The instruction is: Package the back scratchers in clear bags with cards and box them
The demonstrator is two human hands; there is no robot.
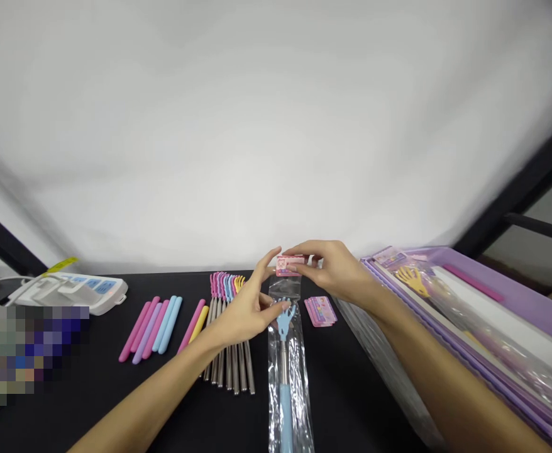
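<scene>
A light-blue back scratcher with a hand-shaped head, metal shaft and blue handle lies inside a clear plastic bag. My left hand grips the bag near its upper end. Its thumb lies by the scratcher's head, and its index finger points up beside a small pink printed card. Between thumb and fingers, my right hand pinches that card above the bag's top end. Just right of the bag, a small stack of pink cards rests on the black table.
Several metal scratcher rods with coloured heads lie left of the bag. Coloured handle tubes sit farther left, near a white power strip. A lilac bin with bagged scratchers stands right, beside clear plastic bags.
</scene>
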